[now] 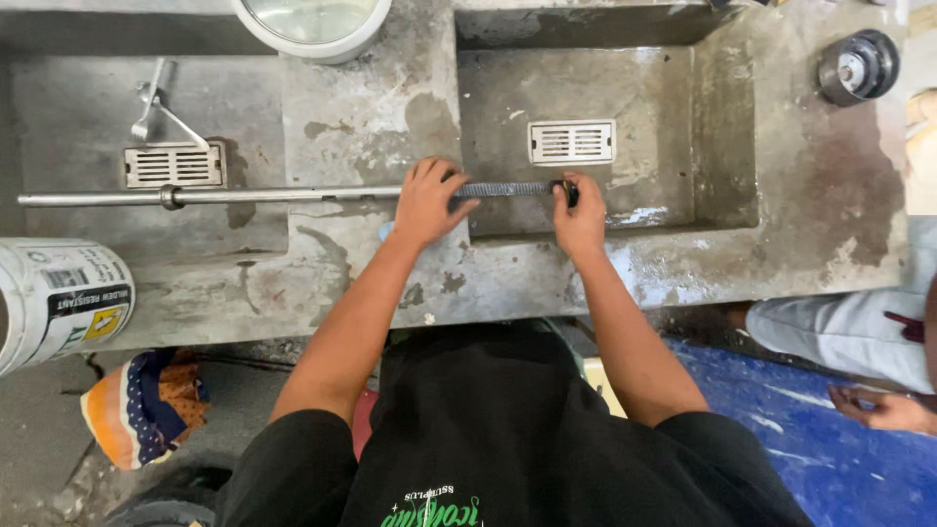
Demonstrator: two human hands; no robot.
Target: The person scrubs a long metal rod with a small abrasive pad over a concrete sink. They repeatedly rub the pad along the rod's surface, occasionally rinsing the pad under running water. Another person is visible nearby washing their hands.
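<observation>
- The rod (pixel 293 194) lies level across the concrete table (pixel 371 117), spanning both basins; its dark threaded end reaches over the right basin (pixel 683 137).
- Your left hand (pixel 427 202) is closed over the rod at the ridge between the basins.
- Your right hand (pixel 580 217) pinches the nut (pixel 566 190) at the rod's tip.
- A drain grate (pixel 572 141) sits just behind your hands.
- A white bucket (pixel 59 298) lies at the table's left front edge.
</observation>
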